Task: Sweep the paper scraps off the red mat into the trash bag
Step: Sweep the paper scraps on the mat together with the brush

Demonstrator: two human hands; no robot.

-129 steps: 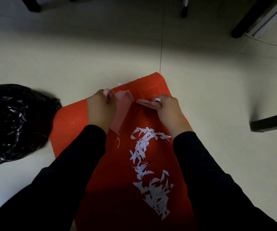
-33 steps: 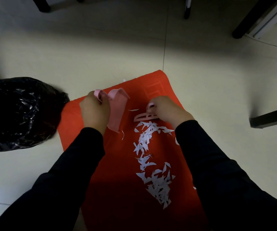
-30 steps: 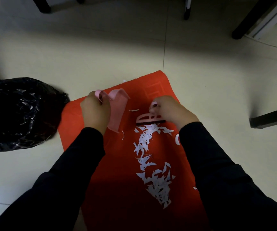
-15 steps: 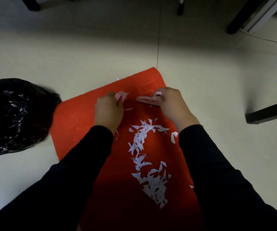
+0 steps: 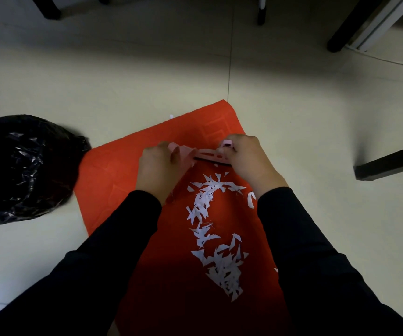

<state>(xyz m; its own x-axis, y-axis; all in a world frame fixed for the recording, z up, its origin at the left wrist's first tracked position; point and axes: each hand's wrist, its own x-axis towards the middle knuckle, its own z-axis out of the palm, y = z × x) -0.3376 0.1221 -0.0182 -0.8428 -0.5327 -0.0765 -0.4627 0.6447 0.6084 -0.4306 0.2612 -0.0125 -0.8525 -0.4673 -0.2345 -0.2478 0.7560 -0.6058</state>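
The right hand [image 5: 251, 161] curls round the handle end of a small pink hand brush [image 5: 211, 158]. The left hand [image 5: 156, 168] grips a pink dustpan [image 5: 183, 155], and the two tools meet between the hands at the far end of the red mat [image 5: 115, 170]. The white paper scraps [image 5: 204, 207] lie in a curved trail down the mat, from just below the brush towards the person. The black trash bag [image 5: 20, 166] sits on the floor, touching the mat's left corner.

The scraps look feather-light, thin and flat, so they will likely scatter or cling rather than roll. Short, low brush strokes should suit them better than pinching. The mat looks thin and soft, so hard strokes may ruck it.
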